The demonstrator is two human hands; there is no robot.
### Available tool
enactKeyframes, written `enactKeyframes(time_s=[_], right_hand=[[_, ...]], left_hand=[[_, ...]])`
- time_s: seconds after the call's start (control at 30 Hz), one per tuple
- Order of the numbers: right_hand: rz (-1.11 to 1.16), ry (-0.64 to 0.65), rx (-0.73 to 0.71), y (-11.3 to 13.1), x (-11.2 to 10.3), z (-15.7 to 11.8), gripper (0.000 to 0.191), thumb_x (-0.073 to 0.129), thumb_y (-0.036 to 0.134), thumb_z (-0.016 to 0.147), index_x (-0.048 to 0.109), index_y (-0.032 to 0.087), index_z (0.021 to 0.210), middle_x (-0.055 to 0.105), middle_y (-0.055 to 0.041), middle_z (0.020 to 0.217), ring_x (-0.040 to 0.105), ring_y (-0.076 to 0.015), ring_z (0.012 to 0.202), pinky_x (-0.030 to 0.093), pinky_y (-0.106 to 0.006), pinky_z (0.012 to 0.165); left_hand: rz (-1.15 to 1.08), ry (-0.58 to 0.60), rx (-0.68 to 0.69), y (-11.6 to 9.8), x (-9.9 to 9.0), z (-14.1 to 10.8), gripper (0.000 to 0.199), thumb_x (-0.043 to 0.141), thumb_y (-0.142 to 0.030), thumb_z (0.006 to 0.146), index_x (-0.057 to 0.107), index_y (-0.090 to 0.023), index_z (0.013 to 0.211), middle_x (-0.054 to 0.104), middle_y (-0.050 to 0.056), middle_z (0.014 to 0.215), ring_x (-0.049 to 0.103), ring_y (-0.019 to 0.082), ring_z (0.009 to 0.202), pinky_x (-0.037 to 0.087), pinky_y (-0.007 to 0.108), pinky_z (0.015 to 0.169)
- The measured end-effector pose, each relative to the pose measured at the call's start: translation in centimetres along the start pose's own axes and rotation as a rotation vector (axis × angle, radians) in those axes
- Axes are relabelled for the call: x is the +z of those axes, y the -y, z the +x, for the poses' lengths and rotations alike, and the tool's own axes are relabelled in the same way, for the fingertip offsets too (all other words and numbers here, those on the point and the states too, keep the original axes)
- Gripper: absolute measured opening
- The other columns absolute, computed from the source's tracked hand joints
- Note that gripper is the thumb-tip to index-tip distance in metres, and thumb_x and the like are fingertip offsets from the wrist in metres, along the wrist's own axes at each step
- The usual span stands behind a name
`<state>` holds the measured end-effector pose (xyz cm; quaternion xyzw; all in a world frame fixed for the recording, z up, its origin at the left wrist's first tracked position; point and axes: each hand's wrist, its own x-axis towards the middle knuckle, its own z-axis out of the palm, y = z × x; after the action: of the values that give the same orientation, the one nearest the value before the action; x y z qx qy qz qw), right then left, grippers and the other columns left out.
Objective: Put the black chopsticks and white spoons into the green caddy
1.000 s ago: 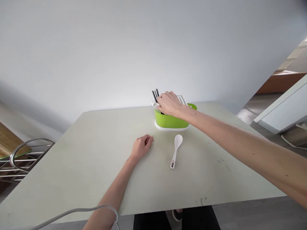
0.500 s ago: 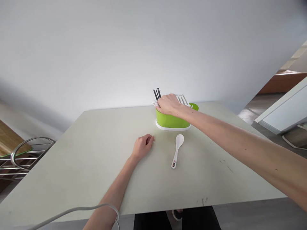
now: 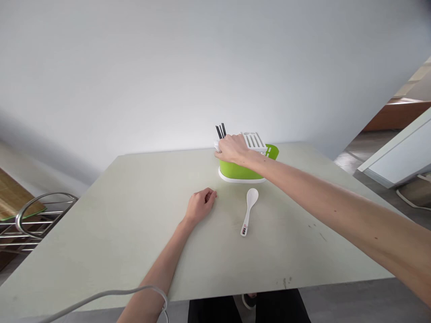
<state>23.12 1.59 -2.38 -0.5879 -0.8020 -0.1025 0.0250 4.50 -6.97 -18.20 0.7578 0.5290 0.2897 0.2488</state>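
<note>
A green utensil holder [image 3: 240,171] with a white base and a white slotted top stands at the back of the table, near the wall. My right hand [image 3: 232,148] reaches over its left end, fingers bent down and closed; what they hold is hidden. A white piece [image 3: 216,145] shows just left of those fingers, its kind unclear. Behind the hand, several black chopsticks [image 3: 221,131] stick up from the holder. Resting on the table, my left hand [image 3: 201,205] is loosely curled with nothing visible in it. To its right lies a white spoon [image 3: 249,211], bowl towards the holder.
The pale table [image 3: 117,233] meets the wall [image 3: 168,76] at the back. A grey cable [image 3: 111,294] crosses over my left forearm. At the far left stands a metal rack [image 3: 37,224] with a wooden board [image 3: 15,195].
My right hand has shifted slightly left and lower at the holder, uncovering more of the white slotted top. My left hand and the spoon on the table have stayed put.
</note>
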Motion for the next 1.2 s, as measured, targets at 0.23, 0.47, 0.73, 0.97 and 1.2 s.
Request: enactKeyframes(time_s=[0.23,0.47,0.73,0.97,1.2], right_hand=[[0.006,-0.056,-0.05,-0.7,-1.1,-2.8,0.043,0.045,0.041,0.105,0.078,0.016,0.094,0.077,-0.0156,0.091,0.071,-0.0297,0.083,0.04,-0.035,0.069],[-0.016,0.184,-0.533,-1.3,0.1,-9.6,0.035,0.045,0.036,0.107,0.071,0.02,0.09,0.075,-0.0072,0.087,0.066,-0.0208,0.071,0.029,-0.031,0.061],[-0.007,0.301,-0.225,-5.1,6.7,-14.9,0.033,0.055,0.041,0.103,0.062,0.015,0.123,0.066,-0.0176,0.118,0.072,-0.0272,0.078,0.043,-0.034,0.061],[0.527,0.339,0.109,-5.9,10.1,-16.0,0.03,0.055,0.037,0.1,0.061,0.023,0.127,0.07,-0.0134,0.129,0.069,-0.0304,0.112,0.051,-0.036,0.084],[0.811,0.371,0.197,-5.4,11.4,-14.6,0.023,0.047,0.029,0.101,0.069,0.023,0.099,0.079,-0.0036,0.081,0.072,-0.0202,0.07,0.054,-0.03,0.065]], left_hand=[[0.009,0.0,0.0,-0.1,0.0,0.0,0.036,0.045,-0.045,0.1,0.067,-0.023,0.083,0.066,0.0,0.068,0.053,0.015,0.059,0.039,0.028,0.063],[0.023,-0.001,0.007,0.0,0.0,0.0,0.035,0.047,-0.044,0.1,0.068,-0.022,0.083,0.066,0.0,0.07,0.054,0.015,0.062,0.038,0.028,0.064],[0.032,0.001,0.002,-0.1,-0.1,-0.1,0.037,0.046,-0.046,0.101,0.069,-0.023,0.084,0.067,0.0,0.069,0.055,0.015,0.061,0.039,0.028,0.064],[0.045,-0.008,0.003,-0.1,-0.1,0.0,0.036,0.046,-0.046,0.1,0.068,-0.023,0.083,0.067,0.0,0.069,0.055,0.016,0.061,0.039,0.028,0.064],[0.048,-0.009,-0.006,0.0,-0.3,-0.1,0.036,0.046,-0.046,0.1,0.068,-0.023,0.083,0.067,0.0,0.068,0.054,0.016,0.06,0.039,0.028,0.064]])
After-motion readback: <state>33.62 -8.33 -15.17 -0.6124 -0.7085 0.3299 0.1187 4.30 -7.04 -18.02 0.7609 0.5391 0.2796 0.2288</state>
